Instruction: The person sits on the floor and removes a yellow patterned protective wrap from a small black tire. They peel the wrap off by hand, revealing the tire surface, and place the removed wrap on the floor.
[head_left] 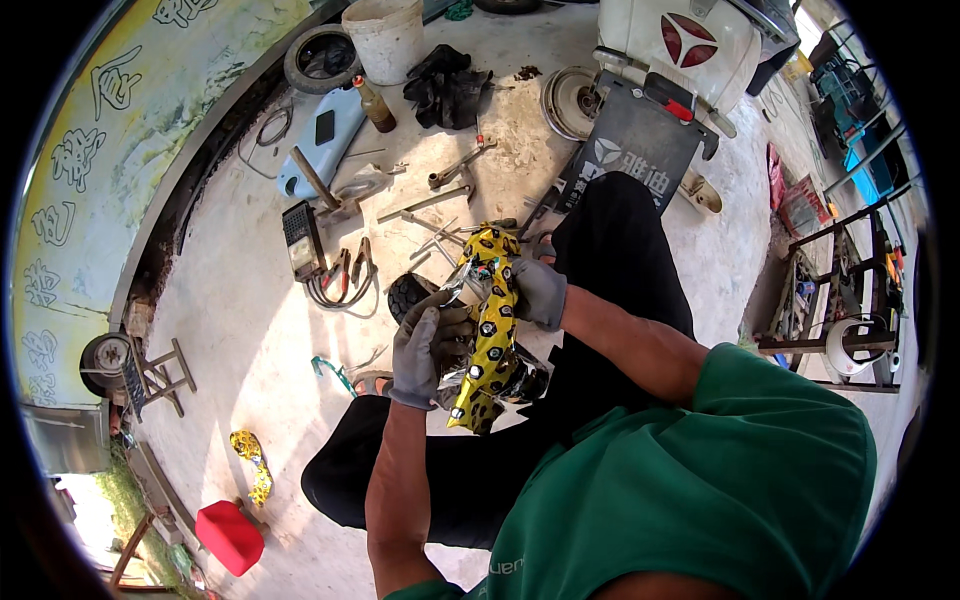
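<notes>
Between my gloved hands, over my lap, is a yellow plastic wrapper (492,335) with black spots and a shiny silver inside. My left hand (422,348) is closed, its fingers pinching the wrapper's left edge. On the other side, near the top, my right hand (540,291) grips it with curled fingers. A black treaded tyre (406,297) shows partly just beyond my left hand; the wrapper and hand hide the rest of it. Whether the wrapper still encloses anything I cannot tell.
Ahead lie a hammer (316,180), several wrenches (425,205) and a black tester (301,240) with clamp leads. Farther off are a blue panel (325,160), a bottle (375,106), a white bucket (388,45) and a white scooter (665,50). A red container (230,538) stands lower left.
</notes>
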